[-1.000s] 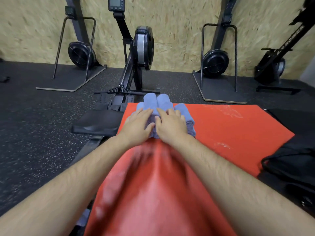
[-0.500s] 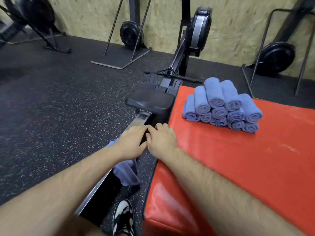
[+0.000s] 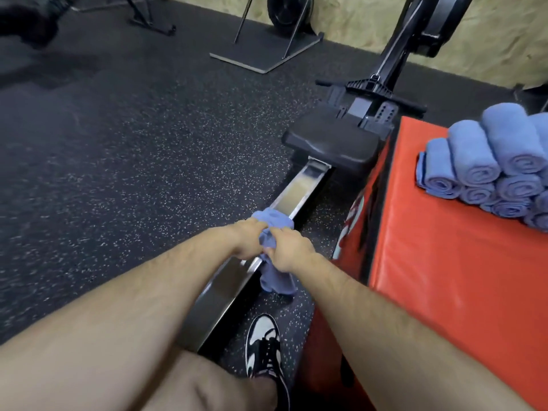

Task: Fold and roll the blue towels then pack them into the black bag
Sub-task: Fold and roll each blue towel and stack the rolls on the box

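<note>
Far left: speckled black rubber floor [image 3: 118, 173] is filling most of the view, with a flat grey base plate [image 3: 267, 54] of a metal stand sitting on it near the chipboard wall [image 3: 355, 19].

Centre: both forearms are reaching forward and down. The left hand [image 3: 249, 241] is gripping a loose blue towel [image 3: 275, 222], fingers curled into the cloth. The towel is lying draped over the steel rail [image 3: 299, 188] of a rowing machine, one end bunching on top of the rail and the other hanging down its right side towards the floor. The right hand [image 3: 289, 252] is pinching the same towel just beside the left, the knuckles of the two hands almost touching.

Further up the rail, the black seat [image 3: 332, 143] is sitting against the corner of a red padded box [image 3: 444, 277]. Below the hands, a black-and-white shoe [image 3: 265, 345] is standing on the floor between rail and box.

Right: a white and pale blue marking [image 3: 351, 216] is showing on the box's near side face – too oblique and cropped to read. On the box top, a stack of rolled blue towels [image 3: 489, 164] is lying in tiers, spiral ends facing the camera – the stack is running off the right edge. No lettering on the machine is legible.
</note>
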